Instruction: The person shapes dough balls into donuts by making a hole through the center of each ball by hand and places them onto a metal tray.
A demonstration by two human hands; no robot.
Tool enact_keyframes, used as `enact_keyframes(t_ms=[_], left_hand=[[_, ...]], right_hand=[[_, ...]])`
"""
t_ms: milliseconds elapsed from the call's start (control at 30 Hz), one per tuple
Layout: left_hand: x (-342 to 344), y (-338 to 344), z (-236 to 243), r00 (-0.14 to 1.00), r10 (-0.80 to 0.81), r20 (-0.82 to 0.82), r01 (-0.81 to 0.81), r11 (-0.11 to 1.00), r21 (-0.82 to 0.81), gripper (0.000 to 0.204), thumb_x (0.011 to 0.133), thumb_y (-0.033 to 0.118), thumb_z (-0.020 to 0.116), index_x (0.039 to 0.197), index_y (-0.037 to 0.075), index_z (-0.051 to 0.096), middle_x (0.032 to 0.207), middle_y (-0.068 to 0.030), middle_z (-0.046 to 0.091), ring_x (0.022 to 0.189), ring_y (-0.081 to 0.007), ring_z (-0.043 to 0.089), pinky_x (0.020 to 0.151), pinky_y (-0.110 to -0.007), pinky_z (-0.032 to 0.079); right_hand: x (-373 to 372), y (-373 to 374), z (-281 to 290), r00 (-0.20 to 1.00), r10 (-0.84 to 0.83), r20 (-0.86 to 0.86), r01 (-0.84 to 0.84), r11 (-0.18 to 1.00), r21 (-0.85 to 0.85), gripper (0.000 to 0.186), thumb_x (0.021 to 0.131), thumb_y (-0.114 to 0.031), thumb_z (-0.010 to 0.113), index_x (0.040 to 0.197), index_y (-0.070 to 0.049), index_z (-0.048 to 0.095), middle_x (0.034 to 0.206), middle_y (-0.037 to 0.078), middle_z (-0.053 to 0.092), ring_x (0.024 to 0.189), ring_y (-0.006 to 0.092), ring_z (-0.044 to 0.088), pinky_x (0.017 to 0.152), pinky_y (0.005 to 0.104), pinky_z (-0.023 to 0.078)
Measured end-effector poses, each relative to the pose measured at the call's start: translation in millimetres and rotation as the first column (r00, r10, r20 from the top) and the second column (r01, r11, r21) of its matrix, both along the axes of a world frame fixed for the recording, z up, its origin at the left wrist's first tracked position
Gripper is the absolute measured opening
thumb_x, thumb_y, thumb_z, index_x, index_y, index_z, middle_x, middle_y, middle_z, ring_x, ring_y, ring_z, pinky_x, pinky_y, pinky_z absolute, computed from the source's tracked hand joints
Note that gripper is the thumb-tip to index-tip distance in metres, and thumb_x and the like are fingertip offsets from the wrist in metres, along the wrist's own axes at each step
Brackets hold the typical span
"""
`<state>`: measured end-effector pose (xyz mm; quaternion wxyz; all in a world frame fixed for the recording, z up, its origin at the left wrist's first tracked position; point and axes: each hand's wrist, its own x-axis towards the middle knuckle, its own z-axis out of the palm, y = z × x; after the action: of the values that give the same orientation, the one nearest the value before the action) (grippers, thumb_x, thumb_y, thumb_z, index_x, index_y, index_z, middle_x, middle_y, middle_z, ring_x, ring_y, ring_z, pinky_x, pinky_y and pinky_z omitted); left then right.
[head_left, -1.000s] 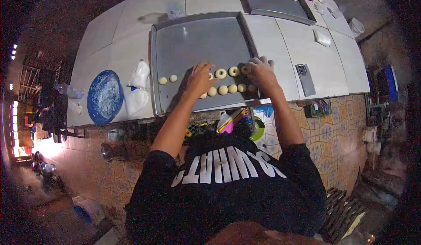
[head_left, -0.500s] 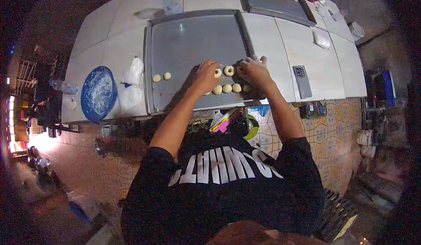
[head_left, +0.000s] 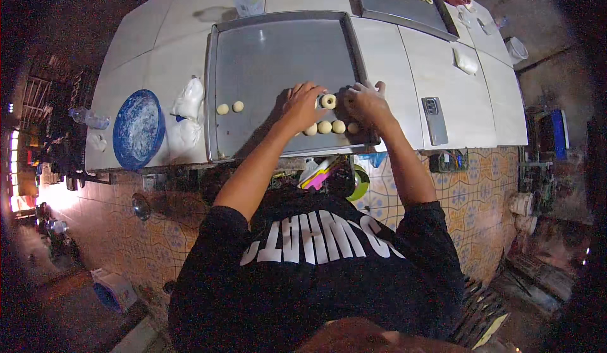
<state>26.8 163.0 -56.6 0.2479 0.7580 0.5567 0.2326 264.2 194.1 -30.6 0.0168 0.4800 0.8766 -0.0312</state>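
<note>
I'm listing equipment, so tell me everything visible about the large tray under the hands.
The large tray is grey, rectangular and metallic-looking, with a raised rim. It lies flat on the pale table, near its front edge. Pale dough balls and a dough ring sit on it toward the near side. The left hand and right hand are over it; contact is unclear.

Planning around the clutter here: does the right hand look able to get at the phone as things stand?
Probably yes: the phone lies on the table to the right of the right hand, and no object shows standing between them.
</note>
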Motion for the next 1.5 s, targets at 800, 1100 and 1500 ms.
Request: enact_keyframes(t_ms=[800, 1100, 1500], left_hand=[[80, 28, -11, 0.951, -0.235, -0.199, 0.253, 0.965, 0.067, 0.056, 0.087, 0.024, 0.078, 0.14, 0.014, 0.064, 0.139, -0.0108, 0.062, 0.135, -0.0326, 0.052, 0.113, -0.052, 0.035], [85, 26, -10, 0.955, -0.231, -0.188, 0.247, 0.967, 0.065, 0.049, 0.09, 0.028, 0.076, 0.137, 0.014, 0.065, 0.129, -0.012, 0.064, 0.13, -0.0324, 0.055, 0.11, -0.052, 0.039], [72, 22, -4, 0.951, -0.107, -0.289, 0.15, 0.98, 0.13, 0.059, 0.083, 0.034, 0.083, 0.135, 0.015, 0.066, 0.129, -0.0103, 0.064, 0.127, -0.0316, 0.055, 0.108, -0.051, 0.04]], right_hand=[[48, -44, -30, 0.626, -0.388, -0.677, 0.304, 0.92, -0.246, 0.076, 0.084, -0.02, 0.08, 0.152, -0.01, 0.047, 0.129, 0.023, 0.063, 0.116, 0.0446, 0.063, 0.102, 0.0553, 0.046], [48, -60, -71, 0.462, -0.476, -0.748, 0.351, 0.873, -0.339, 0.045, 0.091, -0.01, 0.068, 0.132, 0.008, 0.061, 0.124, 0.029, 0.066, 0.119, 0.0481, 0.062, 0.106, 0.0504, 0.048], [49, -63, -62, 0.52, -0.42, -0.743, 0.353, 0.899, -0.261, 0.046, 0.092, -0.014, 0.068, 0.134, 0.004, 0.061, 0.122, 0.028, 0.066, 0.115, 0.0476, 0.063, 0.103, 0.0509, 0.049]])
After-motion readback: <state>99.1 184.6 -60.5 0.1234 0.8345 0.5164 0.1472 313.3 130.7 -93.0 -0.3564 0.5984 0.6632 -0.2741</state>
